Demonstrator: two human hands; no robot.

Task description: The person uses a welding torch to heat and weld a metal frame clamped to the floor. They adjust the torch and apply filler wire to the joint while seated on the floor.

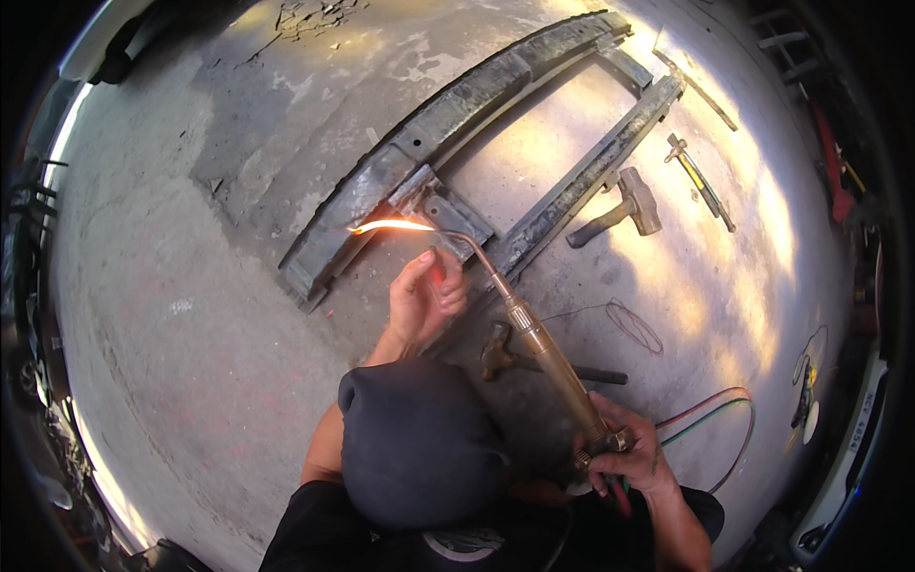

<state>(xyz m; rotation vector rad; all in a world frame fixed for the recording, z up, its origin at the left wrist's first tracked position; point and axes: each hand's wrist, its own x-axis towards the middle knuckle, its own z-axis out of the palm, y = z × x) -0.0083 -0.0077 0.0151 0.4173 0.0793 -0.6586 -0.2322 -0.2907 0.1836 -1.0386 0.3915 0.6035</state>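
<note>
My right hand point(624, 448) is closed round the rear of a brass gas torch point(548, 357). From its bent copper tip, a bright orange flame point(391, 225) points left along a grey metal frame point(381, 181) lying on the floor. The flame passes in front of the joint between the frame's long curved beam and a short cross piece point(448, 210). Just below the flame, my left hand point(424, 296) is raised with its fingers curled and thumb against them. A reddish glow shows at those fingers, and I cannot make out what they hold.
A hammer point(498, 353) lies beneath the torch. Right of the frame are a sledgehammer point(640, 202), a yellow-handled hammer point(701, 181) and a thin bar point(701, 91). Coiled wire point(634, 326) lies nearby. Red and green hoses point(748, 405) loop at right. A dark cap point(419, 443) blocks the lower middle.
</note>
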